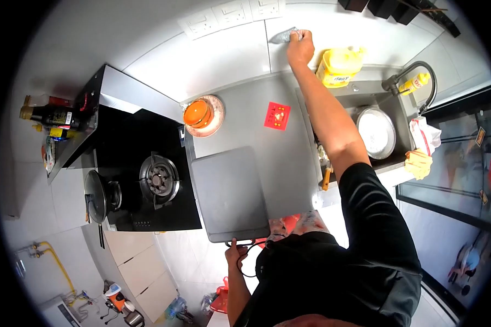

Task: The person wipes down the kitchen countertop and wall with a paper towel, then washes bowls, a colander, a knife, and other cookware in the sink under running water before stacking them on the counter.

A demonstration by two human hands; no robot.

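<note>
My right hand (301,48) is stretched far forward to the white tiled wall, its fingers closed on a greyish cloth (285,36) that lies against the tiles. Close to my body, my left hand (235,254) is closed round the black handle at the near end of a dark grey rectangular griddle pan (229,191). The pan's body lies over the grey countertop (289,180), beside the hob. Farther back on the counter is a red square packet (277,116). A yellow jug (337,66) stands just right of my right forearm.
Left of the counter is a black gas hob (131,210) with a lidded pan (96,196), beneath the range hood (142,97). Orange bowls (198,113) sit on a plate at the back. On the right, a sink (401,125) holds a metal basin (375,133) under a curved tap (433,82).
</note>
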